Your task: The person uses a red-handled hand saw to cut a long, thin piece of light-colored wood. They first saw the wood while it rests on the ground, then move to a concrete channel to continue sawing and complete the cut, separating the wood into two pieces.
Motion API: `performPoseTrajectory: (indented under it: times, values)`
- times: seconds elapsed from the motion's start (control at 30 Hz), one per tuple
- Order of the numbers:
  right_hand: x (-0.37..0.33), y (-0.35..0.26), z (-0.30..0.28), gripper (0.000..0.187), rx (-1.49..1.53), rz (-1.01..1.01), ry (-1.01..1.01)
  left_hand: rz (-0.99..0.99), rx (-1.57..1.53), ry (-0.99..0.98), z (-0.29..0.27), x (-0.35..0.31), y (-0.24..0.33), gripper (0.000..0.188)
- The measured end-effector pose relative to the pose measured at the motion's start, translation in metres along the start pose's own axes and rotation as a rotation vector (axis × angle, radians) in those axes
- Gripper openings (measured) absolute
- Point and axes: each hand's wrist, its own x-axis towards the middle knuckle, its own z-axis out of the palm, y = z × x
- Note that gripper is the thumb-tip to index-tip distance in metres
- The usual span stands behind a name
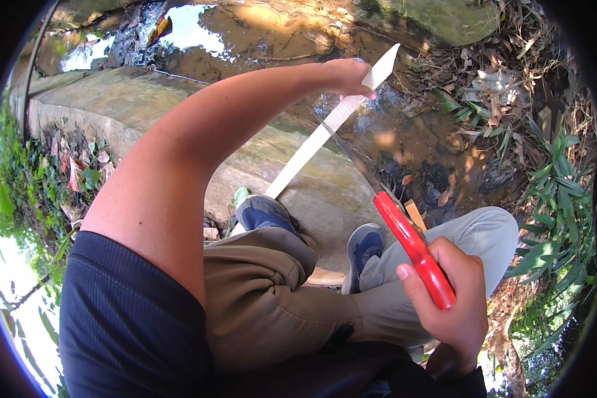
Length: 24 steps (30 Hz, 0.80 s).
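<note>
The left hand [353, 78] is clasping the far part of a pale strip [312, 141] slanting from one shoe [265, 213]; the curled right hand [459, 292] is holding a red-handled blade [391, 213] across it.

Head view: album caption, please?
Left hand grips a pale strip; right hand holds a red-handled bladed tool across it.

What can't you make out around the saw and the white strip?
In the head view:
- White strip: the part at the left shoe is covered by that shoe.
- Saw: teeth and any cut depth are too small to tell.
- Left hand: some fingers are hidden by the hand itself.
- Right hand: its palm is turned away.
</note>
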Motion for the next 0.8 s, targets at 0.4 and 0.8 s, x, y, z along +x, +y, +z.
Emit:
performPoseTrajectory:
  times: [0.4, 0.8]
  values:
    - [-0.0011, -0.0051, -0.0007, 0.025, -0.029, 0.019, -0.018, 0.014, 0.01, -0.008, -0.0025, -0.0018, 0.0006, 0.064]
    - [0.001, -0.0048, 0.0009, 0.025, -0.01, 0.013, 0.007, 0.013, -0.005, -0.027, -0.0025, 0.0007, -0.0009, 0.062]
